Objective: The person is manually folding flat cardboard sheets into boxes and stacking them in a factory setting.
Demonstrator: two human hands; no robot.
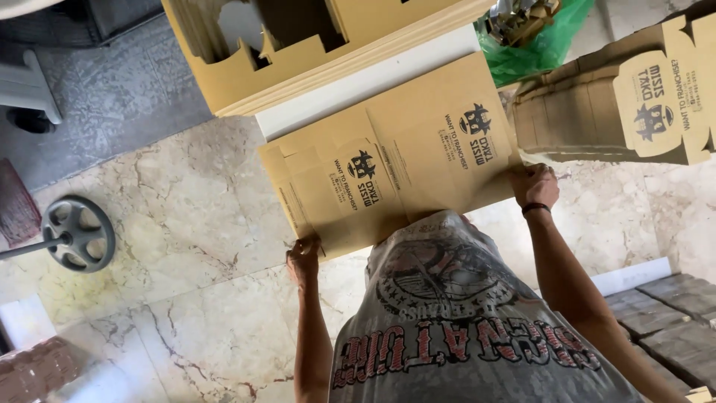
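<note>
Below a grey printed shirt (462, 328), a flat brown cardboard sheet (395, 160) is gripped at opposite edges by the left hand (303, 259) and right hand (535, 186), above a marble floor (186, 224).

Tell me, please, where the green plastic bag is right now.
In the head view, the green plastic bag sits top right, between the cardboard stack and folded boxes.

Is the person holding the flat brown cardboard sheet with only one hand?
No. The left hand and right hand each grip an opposite edge of the flat brown cardboard sheet.
</note>
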